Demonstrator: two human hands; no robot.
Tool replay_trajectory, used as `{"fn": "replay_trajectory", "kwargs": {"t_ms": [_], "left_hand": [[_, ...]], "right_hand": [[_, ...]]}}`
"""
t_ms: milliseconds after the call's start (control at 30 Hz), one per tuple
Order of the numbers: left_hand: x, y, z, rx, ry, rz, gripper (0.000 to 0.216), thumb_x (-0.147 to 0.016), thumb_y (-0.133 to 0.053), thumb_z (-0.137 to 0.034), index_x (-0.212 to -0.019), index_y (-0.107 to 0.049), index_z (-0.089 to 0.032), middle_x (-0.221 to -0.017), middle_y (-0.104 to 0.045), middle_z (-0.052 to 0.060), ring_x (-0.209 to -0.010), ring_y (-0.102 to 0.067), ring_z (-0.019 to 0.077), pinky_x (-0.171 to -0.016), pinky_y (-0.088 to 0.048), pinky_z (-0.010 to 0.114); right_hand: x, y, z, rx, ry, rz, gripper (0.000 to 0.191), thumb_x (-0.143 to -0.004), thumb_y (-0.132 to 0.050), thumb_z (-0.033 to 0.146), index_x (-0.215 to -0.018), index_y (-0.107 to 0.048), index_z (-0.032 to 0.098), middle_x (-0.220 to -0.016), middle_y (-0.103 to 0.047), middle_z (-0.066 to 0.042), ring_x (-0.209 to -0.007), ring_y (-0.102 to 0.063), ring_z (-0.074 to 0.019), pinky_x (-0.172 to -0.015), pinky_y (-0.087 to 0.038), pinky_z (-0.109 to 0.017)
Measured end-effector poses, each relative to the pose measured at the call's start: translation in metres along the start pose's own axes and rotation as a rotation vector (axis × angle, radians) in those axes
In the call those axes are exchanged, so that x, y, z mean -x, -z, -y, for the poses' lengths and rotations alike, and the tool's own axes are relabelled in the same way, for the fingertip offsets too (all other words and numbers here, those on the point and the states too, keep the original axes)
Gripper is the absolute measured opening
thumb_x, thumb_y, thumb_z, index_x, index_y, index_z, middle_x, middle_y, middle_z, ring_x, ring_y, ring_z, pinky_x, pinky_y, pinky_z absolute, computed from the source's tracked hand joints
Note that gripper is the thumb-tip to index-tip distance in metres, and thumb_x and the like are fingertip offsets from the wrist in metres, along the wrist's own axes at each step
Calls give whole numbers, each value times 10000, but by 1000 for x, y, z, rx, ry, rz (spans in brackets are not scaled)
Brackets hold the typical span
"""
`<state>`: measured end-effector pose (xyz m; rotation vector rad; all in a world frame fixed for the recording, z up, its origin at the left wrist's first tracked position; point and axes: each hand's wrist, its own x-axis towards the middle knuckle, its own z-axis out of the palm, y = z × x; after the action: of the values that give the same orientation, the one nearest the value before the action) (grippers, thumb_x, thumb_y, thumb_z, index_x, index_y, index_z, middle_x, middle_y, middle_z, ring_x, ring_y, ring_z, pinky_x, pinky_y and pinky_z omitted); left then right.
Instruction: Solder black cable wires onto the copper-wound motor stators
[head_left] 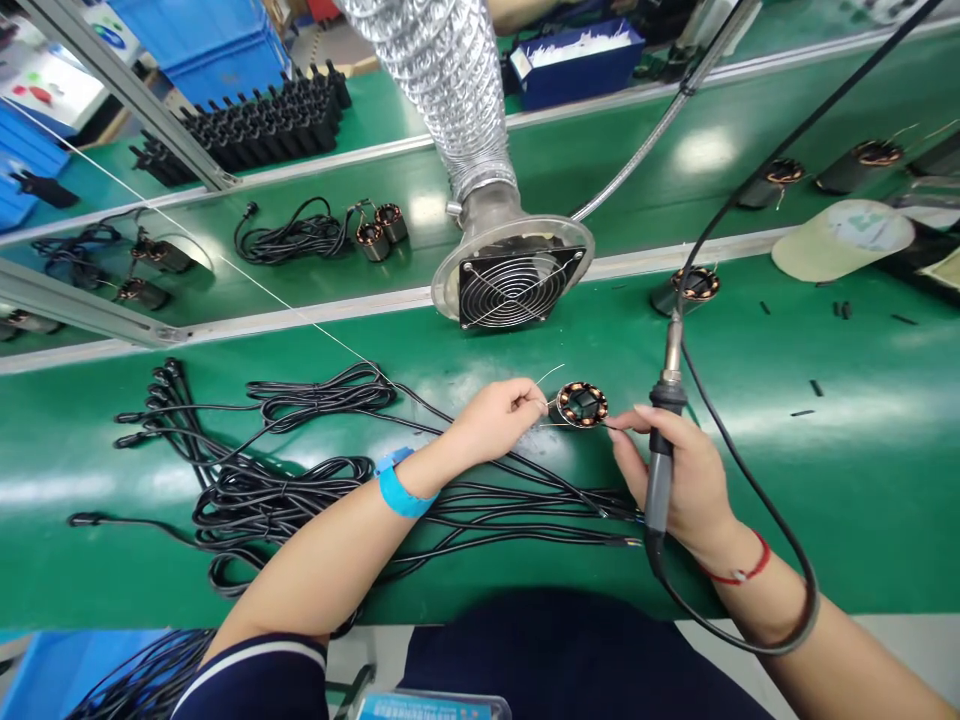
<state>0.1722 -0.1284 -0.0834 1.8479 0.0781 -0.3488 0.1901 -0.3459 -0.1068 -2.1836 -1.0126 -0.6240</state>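
Observation:
A round motor stator (583, 404) with copper windings stands upright on the green bench between my hands. My left hand (504, 415) is closed, its thumb and finger pinching a thin wire at the stator's left side. My right hand (686, 480) carries a soldering iron (660, 470) in its grip, tip pointing up and away from me. The thumb and forefinger of that hand also meet at a thin dark piece by the stator's right edge, too small to make out. Black cables (525, 500) with stripped ends lie below the stator, partly under my left forearm.
A fume extractor fan (517, 288) on a silver duct (442, 80) hangs above the stator. Coiled cables (277, 500) cover the left bench. Another stator (694, 288) stands at the back right, near short black tubes (816, 387). The iron's cord (750, 440) loops over my right wrist.

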Motion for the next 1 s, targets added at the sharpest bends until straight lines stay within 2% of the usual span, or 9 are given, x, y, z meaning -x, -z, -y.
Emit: {"fn": "replay_trajectory", "kwargs": {"t_ms": [567, 700, 833, 900, 1000], "left_hand": [[0, 0, 0, 8, 8, 4, 125, -830, -510, -193, -745, -587, -145, -642, -543, -49, -593, -454, 86, -585, -335, 221], [0, -1, 0, 13, 8, 3, 126, -834, -508, -187, -744, -587, -144, -645, -542, -49, -592, -451, 86, -586, -339, 222], [0, -1, 0, -2, 20, -1, 121, -836, -513, -187, -754, -593, -147, -642, -545, -50, -603, -467, 94, -597, -346, 229], [0, -1, 0, -6, 15, 0, 117, -835, -516, -181, -753, -592, -147, -646, -544, -50, -613, -465, 94, -606, -347, 231], [-1, -1, 1, 2, 4, -3, 118, -834, -517, -178, -741, -581, -147, -650, -539, -49, -623, -461, 92, -613, -345, 231]], "right_hand": [[-3, 3, 2, 191, 128, 18, 294, -863, -590, 99, -1109, -487, 221, -804, -692, -41, -666, -608, -192, -558, -442, -310], [-3, 3, 1, 203, 161, 30, 355, -851, -590, 75, -1140, -485, 251, -821, -685, -22, -653, -594, -177, -562, -428, -304], [-3, 1, -1, 171, 164, 52, 316, -854, -582, 92, -1111, -515, 263, -724, -644, 5, -567, -546, -166, -521, -400, -301], [-3, -1, -2, 130, 134, 69, 259, -868, -563, 118, -1091, -531, 245, -708, -641, -3, -555, -554, -169, -499, -412, -300], [-3, -5, -4, 52, 81, 75, 264, -879, -544, 136, -1124, -518, 229, -785, -679, -27, -622, -623, -175, -541, -495, -293]]}}
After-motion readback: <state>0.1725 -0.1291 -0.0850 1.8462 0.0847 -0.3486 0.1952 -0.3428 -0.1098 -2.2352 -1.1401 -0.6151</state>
